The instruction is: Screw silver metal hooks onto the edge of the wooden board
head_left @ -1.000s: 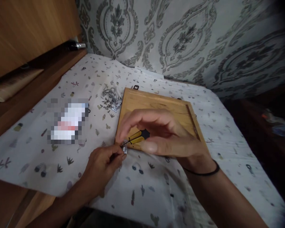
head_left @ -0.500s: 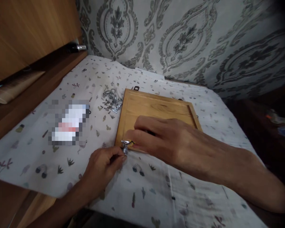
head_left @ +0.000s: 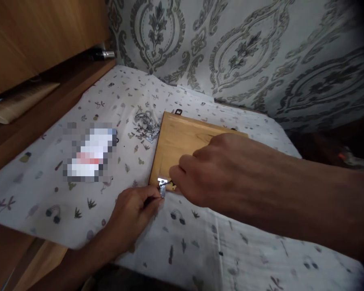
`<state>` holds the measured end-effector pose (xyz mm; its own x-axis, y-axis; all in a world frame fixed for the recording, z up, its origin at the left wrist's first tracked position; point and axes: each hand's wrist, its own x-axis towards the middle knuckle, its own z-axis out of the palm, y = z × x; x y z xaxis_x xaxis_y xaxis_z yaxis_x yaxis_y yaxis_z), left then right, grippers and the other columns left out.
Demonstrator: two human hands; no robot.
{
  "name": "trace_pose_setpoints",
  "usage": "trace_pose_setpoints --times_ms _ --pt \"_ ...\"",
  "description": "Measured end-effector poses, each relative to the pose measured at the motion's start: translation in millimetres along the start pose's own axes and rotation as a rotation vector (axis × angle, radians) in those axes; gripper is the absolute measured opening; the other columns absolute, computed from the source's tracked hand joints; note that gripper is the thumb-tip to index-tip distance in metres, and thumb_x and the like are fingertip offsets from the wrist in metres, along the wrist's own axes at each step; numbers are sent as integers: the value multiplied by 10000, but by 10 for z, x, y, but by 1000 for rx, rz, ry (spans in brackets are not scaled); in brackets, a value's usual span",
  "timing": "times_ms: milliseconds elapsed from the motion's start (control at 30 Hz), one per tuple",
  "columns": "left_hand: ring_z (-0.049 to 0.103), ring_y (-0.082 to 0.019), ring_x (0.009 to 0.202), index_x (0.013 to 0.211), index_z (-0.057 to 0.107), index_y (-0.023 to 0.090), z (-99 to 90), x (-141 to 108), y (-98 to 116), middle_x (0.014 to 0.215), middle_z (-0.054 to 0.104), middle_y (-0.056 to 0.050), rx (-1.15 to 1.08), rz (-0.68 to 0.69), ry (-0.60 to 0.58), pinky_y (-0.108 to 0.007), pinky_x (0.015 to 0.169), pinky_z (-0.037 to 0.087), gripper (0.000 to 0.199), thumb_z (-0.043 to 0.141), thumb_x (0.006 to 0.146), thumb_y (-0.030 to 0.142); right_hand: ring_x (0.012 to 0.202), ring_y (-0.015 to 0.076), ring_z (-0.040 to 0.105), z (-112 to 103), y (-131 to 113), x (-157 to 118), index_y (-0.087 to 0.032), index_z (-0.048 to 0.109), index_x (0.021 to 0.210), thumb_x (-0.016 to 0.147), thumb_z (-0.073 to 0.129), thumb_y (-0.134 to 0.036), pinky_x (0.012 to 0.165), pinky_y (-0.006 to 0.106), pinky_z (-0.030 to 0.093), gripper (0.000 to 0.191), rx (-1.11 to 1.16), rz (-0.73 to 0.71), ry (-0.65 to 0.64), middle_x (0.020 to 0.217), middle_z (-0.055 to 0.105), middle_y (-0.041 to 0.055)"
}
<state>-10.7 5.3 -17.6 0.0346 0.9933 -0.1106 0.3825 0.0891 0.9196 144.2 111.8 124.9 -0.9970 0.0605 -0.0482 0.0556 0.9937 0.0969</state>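
A shallow wooden panel with a raised rim lies on the patterned cloth. At its near left corner sits a small shiny metal latch, roughly T-shaped. My left hand pinches the lower end of this latch between thumb and forefinger. My right hand is closed over the panel, its fingers around what looks like a small screwdriver. Only a dark, yellow-marked bit of that tool shows, touching or very near the latch; my fingers hide the rest.
Beyond the panel's left edge lies a pile of small metal fittings. A blurred-out phone rests farther left on the cloth. Dark metal loops stick out from the panel's far edge. A wooden cabinet stands at the left, a patterned wall behind.
My right hand has turned, its wrist rolling over and the forearm rising in view. My left hand keeps its pinch on the latch. The view has shifted slightly.
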Motion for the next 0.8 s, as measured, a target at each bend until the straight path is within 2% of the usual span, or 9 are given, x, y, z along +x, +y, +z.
trace_pose_setpoints --times_ms 133,267,333,400,467,533,667,800 --pt "519 -135 576 607 577 205 -4 -1 19 551 569 34 25 31 50 -247 562 355 231 534 824 274 435 115 164 -77 -73 115 -233 463 523 788 656 -201 453 343 148 329 69 128 17 432 366 -9" --pt "551 -145 608 613 571 207 -18 0 37 583 603 27 37 20 11 -253 581 371 235 534 833 280 417 109 171 -67 -125 113 -235 413 523 745 682 -248 433 339 138 350 -2 214 -9 437 345 -7" --pt "548 -145 613 636 576 206 -19 1 33 610 616 24 31 8 -13 -254 584 370 234 525 848 291 434 122 261 -43 -131 64 -228 480 608 765 670 -195 437 335 164 250 -71 180 -19 511 426 0" --pt "532 -140 606 633 560 204 -13 4 22 613 606 27 24 17 -9 -251 576 356 232 516 848 279 548 157 415 -15 -124 6 -205 562 759 840 610 -133 466 331 228 119 -177 111 13 672 539 34" --pt "509 -136 596 611 529 202 -5 7 12 596 583 33 24 32 5 -249 569 339 225 516 829 256 708 186 493 16 -104 -45 -185 595 864 932 501 -103 521 337 294 142 -259 -6 59 816 586 64" --pt "490 -133 586 601 513 201 -4 11 10 586 564 35 27 30 5 -251 572 335 214 520 810 248 777 191 490 48 -72 -81 -176 605 866 987 407 -103 559 346 324 244 -279 -133 95 865 590 69" --pt "485 -135 582 624 527 205 -19 13 30 592 564 31 22 3 -20 -254 582 346 221 515 828 291 708 182 446 101 -4 -85 -183 586 782 968 420 -91 549 347 301 266 -324 -201 77 754 531 48" --pt "513 -144 605 635 549 207 -27 10 43 616 586 18 16 -13 -43 -257 591 366 248 510 849 325 557 164 363 109 -2 5 -212 519 624 836 442 25 490 351 225 327 -478 -123 24 590 456 31"
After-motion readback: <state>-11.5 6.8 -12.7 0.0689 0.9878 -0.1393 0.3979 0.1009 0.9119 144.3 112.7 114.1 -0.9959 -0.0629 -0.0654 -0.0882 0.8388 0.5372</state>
